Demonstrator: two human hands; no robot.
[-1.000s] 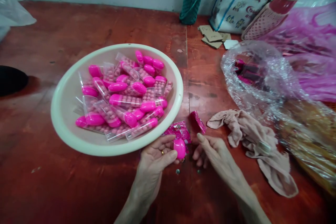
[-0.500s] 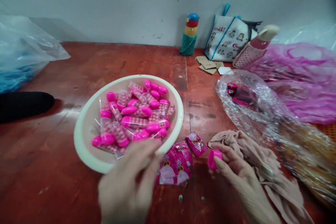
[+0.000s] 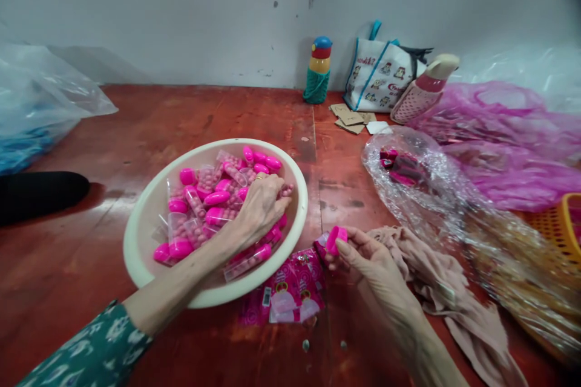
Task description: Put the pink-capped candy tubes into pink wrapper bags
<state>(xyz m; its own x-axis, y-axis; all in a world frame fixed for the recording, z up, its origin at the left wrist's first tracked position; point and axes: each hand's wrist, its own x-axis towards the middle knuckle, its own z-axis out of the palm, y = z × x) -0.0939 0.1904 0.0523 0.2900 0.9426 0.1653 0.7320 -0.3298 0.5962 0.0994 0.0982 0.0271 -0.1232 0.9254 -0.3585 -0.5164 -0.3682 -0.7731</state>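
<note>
A cream bowl [image 3: 140, 236] on the red table holds several clear tubes of small pink balls with bright pink caps [image 3: 216, 198]. My left hand [image 3: 261, 205] reaches into the bowl, fingers curled down over the tubes on its right side; what they grip is hidden. My right hand [image 3: 363, 254] is just right of the bowl and pinches a loose pink cap [image 3: 336, 239] at its fingertips. Pink printed sachets [image 3: 290, 290] lie on the table between my two hands.
A beige cloth [image 3: 436, 281] lies right of my right hand. Behind it are a clear plastic bag [image 3: 422, 184], pink plastic sheeting [image 3: 508, 151] and a yellow basket [image 3: 560, 224]. A bottle [image 3: 318, 69] and tote bag [image 3: 376, 75] stand by the wall. A blue-filled bag [image 3: 31, 115] sits left.
My left hand let go of the pink cap piece and reached forward into the bowl. My right hand took up a pink cap. The view tilted up toward the wall.
</note>
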